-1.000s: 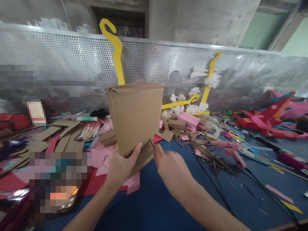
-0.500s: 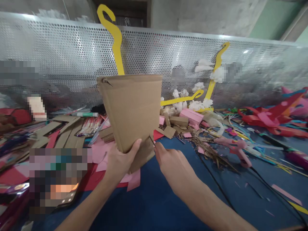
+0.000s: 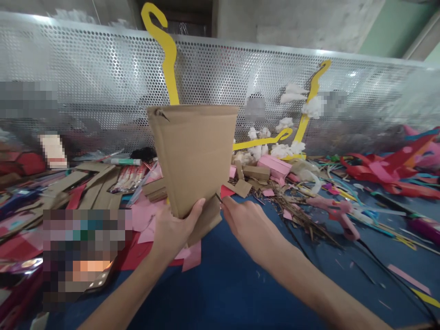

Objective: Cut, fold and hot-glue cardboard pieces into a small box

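Honestly, that cardboard (image 3: pixel 197 156) upright over the blue table (image 3: pixel 220 288) looks light, stiffish, easily creased; best gripped low, where the left hand (image 3: pixel 176 224) clamps it, thumb in front. Right hand (image 3: pixel 248 227) pinches a thin dark tool (image 3: pixel 219 198).

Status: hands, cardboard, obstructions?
Left hand grips upright cardboard. Right hand pinches thin dark tool at its lower right edge. Glue gun to the right, clear of both hands.
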`<state>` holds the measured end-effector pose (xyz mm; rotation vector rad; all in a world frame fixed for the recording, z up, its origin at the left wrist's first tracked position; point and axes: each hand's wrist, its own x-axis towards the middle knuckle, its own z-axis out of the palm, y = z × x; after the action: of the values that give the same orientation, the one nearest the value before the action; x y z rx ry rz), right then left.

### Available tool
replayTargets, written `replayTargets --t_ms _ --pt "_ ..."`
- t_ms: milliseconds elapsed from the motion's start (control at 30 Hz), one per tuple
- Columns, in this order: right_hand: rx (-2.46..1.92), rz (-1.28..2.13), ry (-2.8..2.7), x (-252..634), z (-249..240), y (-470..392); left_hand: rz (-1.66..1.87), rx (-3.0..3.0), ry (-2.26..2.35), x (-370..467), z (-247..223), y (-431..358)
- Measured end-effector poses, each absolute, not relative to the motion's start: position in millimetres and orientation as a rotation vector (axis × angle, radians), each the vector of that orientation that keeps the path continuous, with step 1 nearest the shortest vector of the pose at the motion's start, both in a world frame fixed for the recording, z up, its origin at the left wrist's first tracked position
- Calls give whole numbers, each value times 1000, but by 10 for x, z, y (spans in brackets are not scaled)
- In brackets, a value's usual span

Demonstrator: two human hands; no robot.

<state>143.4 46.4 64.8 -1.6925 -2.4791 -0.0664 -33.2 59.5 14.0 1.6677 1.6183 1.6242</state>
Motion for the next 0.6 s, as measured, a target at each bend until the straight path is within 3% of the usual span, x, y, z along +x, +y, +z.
replayTargets --t_ms 333,600 --pt "-1495 85 -2365 1441 727 578 1688 1801 1592 -341 87 627" --pt "-1563 9 -2397 1486 584 563 1694 1794 1529 -333 74 646"
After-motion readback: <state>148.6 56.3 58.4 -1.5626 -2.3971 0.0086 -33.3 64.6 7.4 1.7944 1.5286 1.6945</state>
